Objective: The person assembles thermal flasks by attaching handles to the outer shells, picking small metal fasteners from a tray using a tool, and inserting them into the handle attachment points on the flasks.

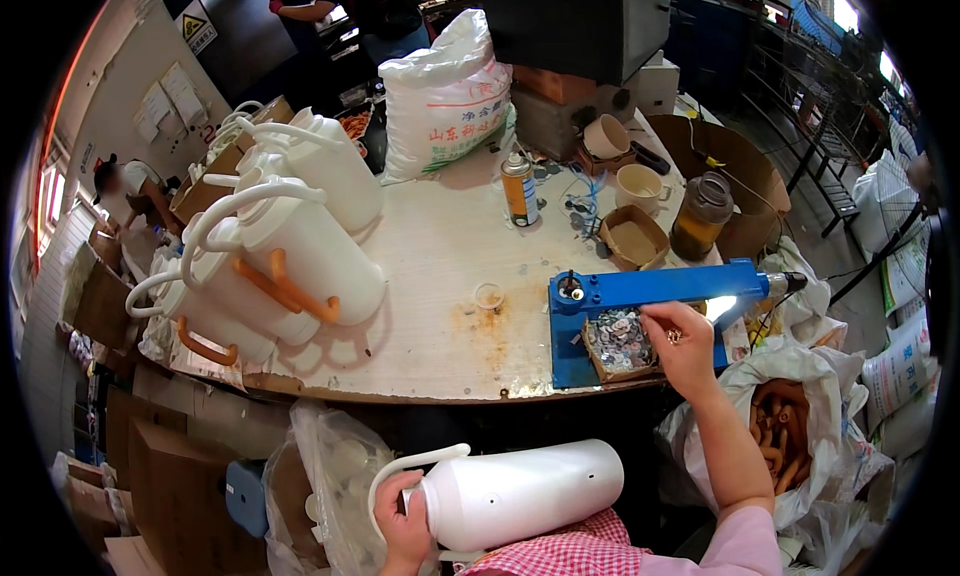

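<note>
A white jug body (530, 491) with a curved white handle lies sideways over my lap, small holes along its wall. My left hand (404, 521) is closed around its neck end, by the handle. My right hand (683, 351) reaches over a small box of metal pieces (622, 340) that look like washers. Its thumb and fingertips are pinched together at the pieces; whatever is between them is too small to make out. Behind that hand stands a blue press-like fixture (650, 283), with a lit spot near its right end.
Several white jugs (310, 261), some with orange handles, crowd the table's left side. Behind are a white sack (440, 106), a spray can (520, 191), a cup (640, 188) and a brown jar (702, 216). A bag of orange handles (778, 426) stands at right. Other people are farther back.
</note>
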Motion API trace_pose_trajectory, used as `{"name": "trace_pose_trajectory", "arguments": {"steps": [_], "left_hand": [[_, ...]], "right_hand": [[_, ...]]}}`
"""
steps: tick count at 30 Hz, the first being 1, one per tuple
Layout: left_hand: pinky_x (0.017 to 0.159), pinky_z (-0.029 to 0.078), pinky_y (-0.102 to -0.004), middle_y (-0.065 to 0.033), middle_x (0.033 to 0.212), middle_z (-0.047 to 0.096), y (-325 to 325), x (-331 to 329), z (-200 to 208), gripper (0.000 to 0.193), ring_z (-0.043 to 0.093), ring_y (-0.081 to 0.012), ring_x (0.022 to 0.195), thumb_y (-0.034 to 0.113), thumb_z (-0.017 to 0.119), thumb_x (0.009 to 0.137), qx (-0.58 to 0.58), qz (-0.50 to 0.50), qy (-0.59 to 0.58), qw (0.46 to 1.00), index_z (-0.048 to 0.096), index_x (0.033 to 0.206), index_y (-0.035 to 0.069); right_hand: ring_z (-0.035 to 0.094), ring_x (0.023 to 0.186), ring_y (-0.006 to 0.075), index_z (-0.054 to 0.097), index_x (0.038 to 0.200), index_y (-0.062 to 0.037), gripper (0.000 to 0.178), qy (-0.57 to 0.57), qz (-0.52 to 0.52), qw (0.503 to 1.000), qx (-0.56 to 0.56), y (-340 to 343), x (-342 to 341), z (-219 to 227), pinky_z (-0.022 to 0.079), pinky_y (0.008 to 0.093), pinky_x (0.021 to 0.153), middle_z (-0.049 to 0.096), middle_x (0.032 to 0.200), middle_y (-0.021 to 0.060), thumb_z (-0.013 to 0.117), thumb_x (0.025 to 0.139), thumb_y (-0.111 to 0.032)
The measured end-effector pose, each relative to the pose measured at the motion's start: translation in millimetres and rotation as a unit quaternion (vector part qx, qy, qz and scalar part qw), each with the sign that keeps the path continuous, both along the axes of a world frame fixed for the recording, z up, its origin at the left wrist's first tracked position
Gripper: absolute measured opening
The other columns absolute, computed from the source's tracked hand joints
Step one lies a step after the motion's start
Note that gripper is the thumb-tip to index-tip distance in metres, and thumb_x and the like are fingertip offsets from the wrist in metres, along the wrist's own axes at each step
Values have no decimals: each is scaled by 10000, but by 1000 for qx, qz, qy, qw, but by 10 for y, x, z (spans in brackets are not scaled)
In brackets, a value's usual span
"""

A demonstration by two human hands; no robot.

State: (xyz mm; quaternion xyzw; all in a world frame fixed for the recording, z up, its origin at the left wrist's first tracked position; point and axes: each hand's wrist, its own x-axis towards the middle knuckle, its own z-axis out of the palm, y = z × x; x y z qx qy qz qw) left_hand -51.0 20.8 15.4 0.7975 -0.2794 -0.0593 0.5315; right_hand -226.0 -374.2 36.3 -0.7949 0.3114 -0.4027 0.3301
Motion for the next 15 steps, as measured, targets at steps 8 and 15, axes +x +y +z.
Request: {"name": "trace_pose_trajectory", "arguments": {"steps": [8, 15], "left_hand": [[960, 478, -388, -133, 1047, 697, -151, 105, -89, 217, 632, -296, 1030, 30, 611, 831, -9, -10, -6, 1000, 691, 1032, 9], [954, 479, -387, -131, 1046, 699, -132, 125, -87, 209, 635, -296, 1016, 19, 605, 828, -2, -2, -7, 1000, 696, 1016, 6]], "right_hand": [[698, 866, 115, 681, 1035, 45, 105, -173, 176, 944, 220, -290, 1116, 192, 535, 237, 790, 742, 910, 82, 641, 968, -25], [685, 852, 116, 665, 1027, 44, 95, -142, 185, 947, 222, -221, 1044, 271, 539, 253, 783, 745, 921, 89, 634, 976, -30]]}}
